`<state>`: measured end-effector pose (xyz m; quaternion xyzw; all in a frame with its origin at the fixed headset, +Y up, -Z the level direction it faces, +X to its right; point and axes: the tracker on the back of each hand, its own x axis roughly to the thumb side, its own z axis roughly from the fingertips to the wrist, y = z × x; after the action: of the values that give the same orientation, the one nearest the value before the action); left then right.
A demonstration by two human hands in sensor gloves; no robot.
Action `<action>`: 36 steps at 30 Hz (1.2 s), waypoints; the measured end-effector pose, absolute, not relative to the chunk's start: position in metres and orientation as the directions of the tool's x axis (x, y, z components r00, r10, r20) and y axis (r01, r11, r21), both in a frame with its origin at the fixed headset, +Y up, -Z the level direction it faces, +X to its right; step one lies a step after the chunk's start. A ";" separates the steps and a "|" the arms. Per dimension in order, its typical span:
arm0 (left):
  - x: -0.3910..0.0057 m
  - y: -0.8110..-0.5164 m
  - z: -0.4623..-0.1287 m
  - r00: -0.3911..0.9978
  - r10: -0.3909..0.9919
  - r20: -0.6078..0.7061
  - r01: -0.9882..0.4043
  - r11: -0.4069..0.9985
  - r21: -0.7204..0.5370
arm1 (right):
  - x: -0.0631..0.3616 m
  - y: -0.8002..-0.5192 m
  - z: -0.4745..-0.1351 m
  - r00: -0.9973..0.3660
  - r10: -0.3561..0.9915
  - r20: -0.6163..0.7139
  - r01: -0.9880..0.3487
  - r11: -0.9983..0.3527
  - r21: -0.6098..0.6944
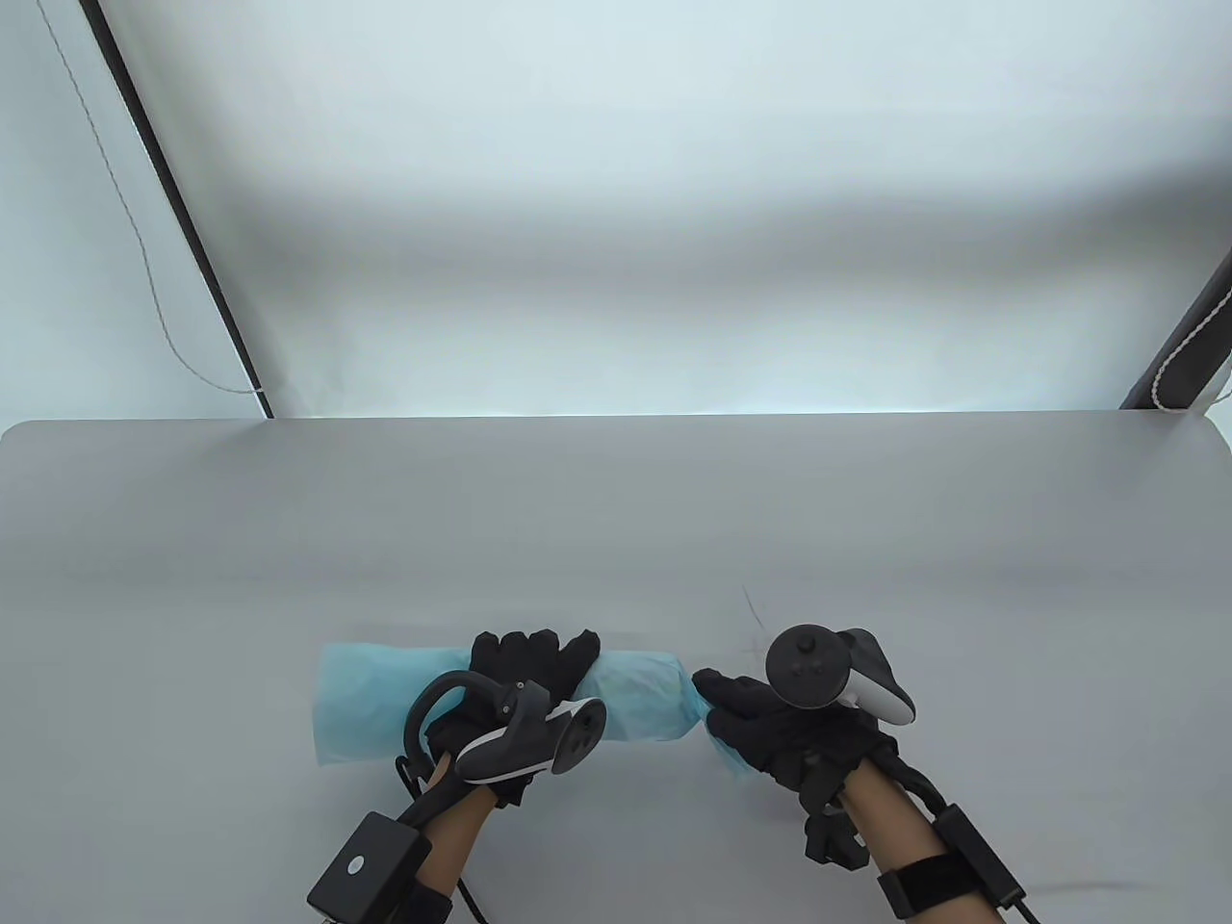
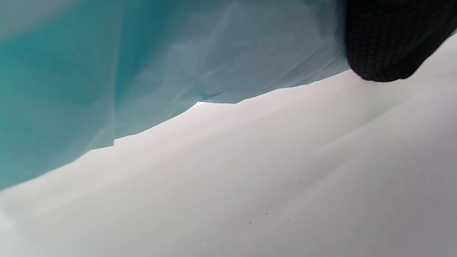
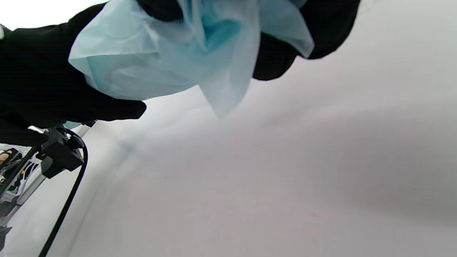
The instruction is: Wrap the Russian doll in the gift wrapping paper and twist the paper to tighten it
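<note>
Grey and bare, the table [image 1: 616,520] runs back to a pale backdrop in the table view. Toward six o'clock lies the blue wrapping paper [image 1: 385,703], rolled into a tube running nine to three o'clock; the doll itself is hidden, presumably inside. The left hand [image 1: 525,679] lies over the tube's middle with fingers curled round it, gripping. At the tube's three o'clock end the right hand [image 1: 770,722] clasps the gathered paper tail.

From the left wrist, only the paper's underside [image 2: 142,71] fills ten o'clock, with one dark fingertip [image 2: 385,46] at two o'clock above the table; the grip cannot be judged here.

The right wrist view alone shows the bunched tail [image 3: 185,53] crumpled between black fingers [image 3: 53,82], its loose corner hanging toward six o'clock, which the overhead camera hides.

The thin paper could tear if twisted too hard. The nine o'clock end lies open and untwisted, so the doll might slide out there should the left hand loosen.
</note>
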<state>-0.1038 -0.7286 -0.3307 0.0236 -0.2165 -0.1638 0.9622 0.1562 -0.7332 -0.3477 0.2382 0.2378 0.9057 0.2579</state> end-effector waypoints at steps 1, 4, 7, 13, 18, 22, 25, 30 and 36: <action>-0.103 -0.728 -0.330 0.850 -0.320 0.418 0.297 0.947 0.122 | 0.157 -0.732 -0.349 -0.770 0.559 0.307 -0.350 -0.773 0.529; -0.105 -0.726 -0.329 0.849 -0.261 0.458 0.226 0.965 0.132 | 0.157 -0.730 -0.349 -0.821 0.505 0.265 -0.316 -0.789 0.526; -0.101 -0.726 -0.327 0.835 -0.270 0.480 0.224 0.963 0.152 | 0.154 -0.731 -0.351 -0.887 0.390 0.246 -0.220 -0.827 0.518; -0.093 -0.724 -0.325 0.832 -0.275 0.482 0.221 0.961 0.168 | 0.150 -0.738 -0.357 -0.963 0.191 0.187 -0.098 -0.903 0.418; -0.092 -0.720 -0.326 0.854 -0.218 0.472 0.176 0.976 0.131 | 0.142 -0.731 -0.345 -0.964 -0.015 0.266 0.048 -0.992 0.120; -0.093 -0.720 -0.325 0.860 -0.176 0.480 0.150 0.984 0.092 | 0.144 -0.730 -0.344 -0.949 0.057 0.310 -0.046 -0.998 0.043; -0.094 -0.719 -0.324 0.860 -0.154 0.486 0.130 0.988 0.083 | 0.153 -0.732 -0.347 -0.927 0.248 0.281 -0.222 -0.967 0.124; -0.094 -0.718 -0.326 0.866 -0.158 0.474 0.135 0.987 0.082 | 0.157 -0.729 -0.348 -0.941 0.210 0.264 -0.161 -0.967 0.198; -0.100 -0.720 -0.326 0.873 -0.182 0.452 0.167 0.983 0.074 | 0.149 -0.730 -0.347 -0.943 0.157 0.293 -0.065 -0.952 0.299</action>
<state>-0.0999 -0.7200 -0.3260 0.0164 -0.2352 -0.0902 0.9676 0.1489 -0.7303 -0.3468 0.1586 0.1440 0.9751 0.0569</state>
